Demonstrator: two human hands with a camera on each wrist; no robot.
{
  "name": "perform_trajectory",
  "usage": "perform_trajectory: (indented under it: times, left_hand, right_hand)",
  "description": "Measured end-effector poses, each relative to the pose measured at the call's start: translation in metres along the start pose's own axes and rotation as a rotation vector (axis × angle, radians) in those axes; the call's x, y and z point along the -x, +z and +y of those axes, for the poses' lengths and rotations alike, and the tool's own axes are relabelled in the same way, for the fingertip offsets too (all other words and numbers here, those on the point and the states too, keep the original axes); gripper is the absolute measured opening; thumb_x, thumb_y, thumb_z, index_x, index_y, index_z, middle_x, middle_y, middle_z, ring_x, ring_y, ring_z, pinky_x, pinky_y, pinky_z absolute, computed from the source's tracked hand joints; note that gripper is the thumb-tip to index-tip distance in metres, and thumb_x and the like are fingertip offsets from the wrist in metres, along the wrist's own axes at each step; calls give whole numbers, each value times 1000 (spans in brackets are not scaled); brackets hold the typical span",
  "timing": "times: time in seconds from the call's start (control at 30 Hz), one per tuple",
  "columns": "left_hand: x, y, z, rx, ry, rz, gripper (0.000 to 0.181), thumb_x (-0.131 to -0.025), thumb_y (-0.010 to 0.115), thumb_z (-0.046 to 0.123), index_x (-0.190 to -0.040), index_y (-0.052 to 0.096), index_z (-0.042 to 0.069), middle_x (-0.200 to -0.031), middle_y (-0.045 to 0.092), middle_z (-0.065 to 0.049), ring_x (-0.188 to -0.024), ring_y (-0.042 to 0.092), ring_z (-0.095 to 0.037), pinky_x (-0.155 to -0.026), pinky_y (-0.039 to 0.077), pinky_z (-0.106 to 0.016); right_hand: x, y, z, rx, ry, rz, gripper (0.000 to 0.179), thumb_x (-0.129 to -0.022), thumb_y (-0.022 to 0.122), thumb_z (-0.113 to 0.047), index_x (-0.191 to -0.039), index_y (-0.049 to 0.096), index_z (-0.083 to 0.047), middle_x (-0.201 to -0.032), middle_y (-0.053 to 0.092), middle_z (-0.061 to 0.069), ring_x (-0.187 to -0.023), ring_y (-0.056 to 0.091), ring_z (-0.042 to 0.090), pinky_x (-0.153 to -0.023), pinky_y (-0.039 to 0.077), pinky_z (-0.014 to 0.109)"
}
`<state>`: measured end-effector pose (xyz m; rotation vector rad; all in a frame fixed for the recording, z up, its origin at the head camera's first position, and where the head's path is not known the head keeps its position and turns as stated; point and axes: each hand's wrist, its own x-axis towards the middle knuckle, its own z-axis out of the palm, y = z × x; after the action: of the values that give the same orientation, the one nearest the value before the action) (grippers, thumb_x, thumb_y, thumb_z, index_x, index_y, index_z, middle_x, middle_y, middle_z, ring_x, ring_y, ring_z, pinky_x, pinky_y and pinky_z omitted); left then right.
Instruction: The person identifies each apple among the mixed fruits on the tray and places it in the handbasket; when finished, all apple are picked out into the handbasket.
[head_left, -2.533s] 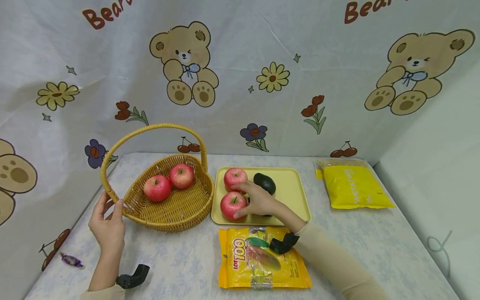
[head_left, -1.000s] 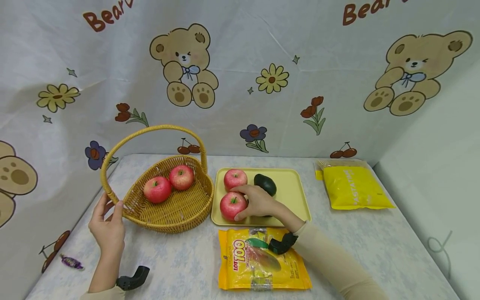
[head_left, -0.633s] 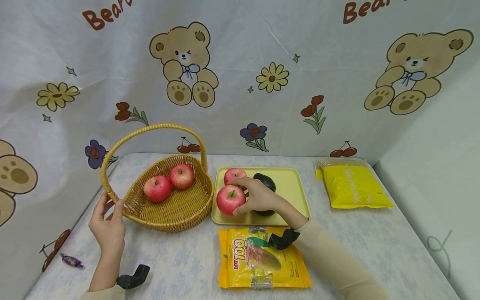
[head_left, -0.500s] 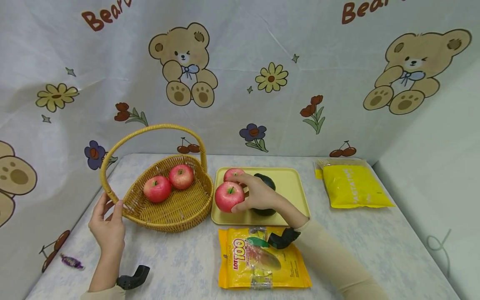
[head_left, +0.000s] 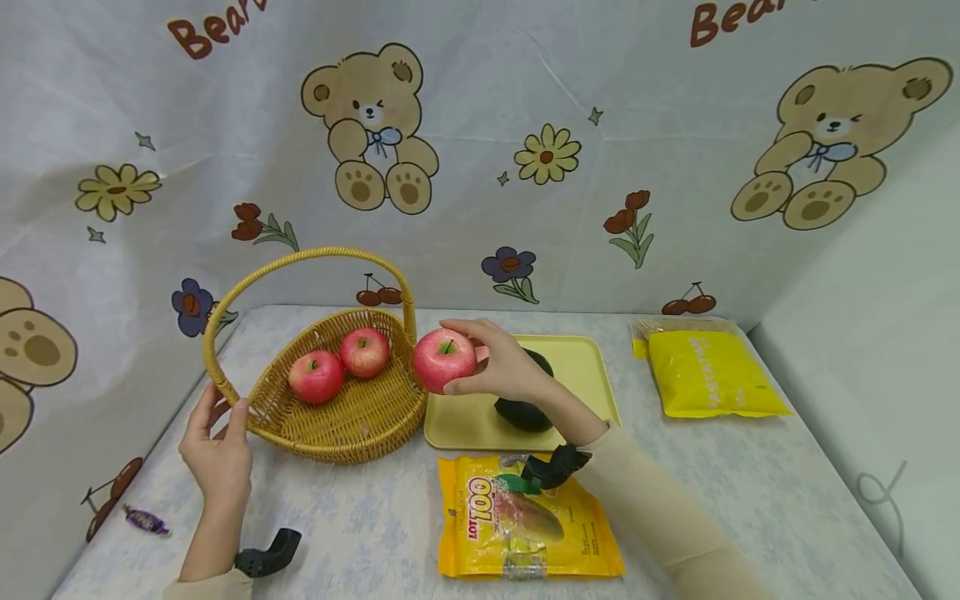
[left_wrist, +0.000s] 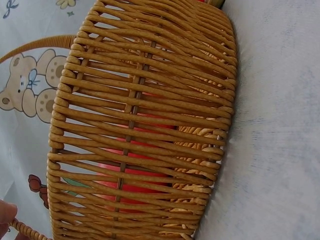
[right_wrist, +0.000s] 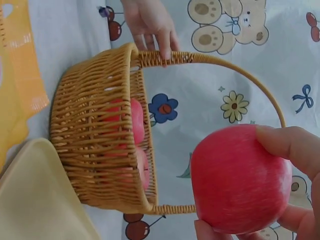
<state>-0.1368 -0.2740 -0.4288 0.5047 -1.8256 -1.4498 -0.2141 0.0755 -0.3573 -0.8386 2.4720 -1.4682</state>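
My right hand [head_left: 506, 367] grips a red apple [head_left: 445, 361] between thumb and fingers, raised beside the right rim of the wicker basket [head_left: 360, 429]. Two more apples [head_left: 316, 377] lie inside that basket. At its left end, my left hand [head_left: 217, 454] pinches the foot of the arched handle [head_left: 212, 354]; the right wrist view shows those fingers around it too. Under my right hand is the pale yellow tray [head_left: 585, 375], bearing dark green avocados [head_left: 522, 415] partly covered by the hand. Another apple on the tray is almost wholly hidden behind my fingers.
A yellow mango candy bag [head_left: 517, 533] lies in front of the tray, below my right forearm. Toward the right edge is a yellow pasta packet [head_left: 708, 375]. A purple wrapped candy [head_left: 146, 521] lies at far left. A bear-print cloth [head_left: 465, 150] hangs behind the table.
My right hand has taken hold of the front apple on the tray, lifted it, and carried it up and left to the basket's rim. My left hand stays on the handle.
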Motion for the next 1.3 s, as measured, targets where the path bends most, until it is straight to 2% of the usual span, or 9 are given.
perform_trajectory:
  times: [0.13,0.3,0.43,0.67,0.87,1.03,1.3]
  left_hand:
    - [0,1,1,-9,0,-5,46,-94,61,6,-139,56,15,-112,57,24,-103,54,5,-77,44,-6]
    - [-1,1,1,-24,4,-10,46,-95,61,7,-139,55,15,-111,56,24,-104,54,6,-77,44,-6]
    - [-1,1,0,-24,11,-16,46,-95,61,7,-140,55,15,-110,56,25,-104,54,6,-77,44,-6]
    - [-1,2,0,-14,9,-20,47,-95,61,6,-140,54,15,-109,55,26,-104,53,6,-77,43,-6]
    - [-1,1,-1,-14,0,-21,46,-95,61,8,-140,54,16,-110,55,25,-105,53,6,-78,44,-6]
    - [0,0,-1,-27,0,-18,46,-95,61,9,-140,54,17,-111,55,25,-105,53,6,-78,44,-6]
    - [-1,-1,-3,-24,-16,-8,47,-95,61,8,-140,54,16,-110,55,26,-104,53,6,-78,44,-6]
  right_hand:
    - [-8,7,-6,2,-27,7,80,-73,85,-18,-144,48,-16,-130,51,9,-112,53,25,-84,57,30]
    - [-17,19,-10,67,-56,14,80,-72,86,-22,-143,50,-14,-128,53,7,-111,52,21,-81,55,25]
    - [-25,31,-15,97,-37,4,81,-72,86,-27,-143,50,-18,-126,54,5,-110,52,18,-78,54,24]
    - [-36,53,-18,135,-26,-41,82,-71,86,-31,-143,50,-20,-126,53,5,-110,53,17,-87,51,28]
    - [-45,73,-16,140,-27,-78,80,-73,85,-32,-143,49,-21,-126,54,3,-110,50,14,-85,49,25]
    - [-54,89,-14,208,-40,-78,83,-70,87,-35,-143,50,-19,-121,56,3,-106,51,13,-84,47,23]
    - [-67,119,-14,240,-24,-112,82,-70,87,-36,-142,50,-20,-139,52,2,-127,49,18,-98,45,29]
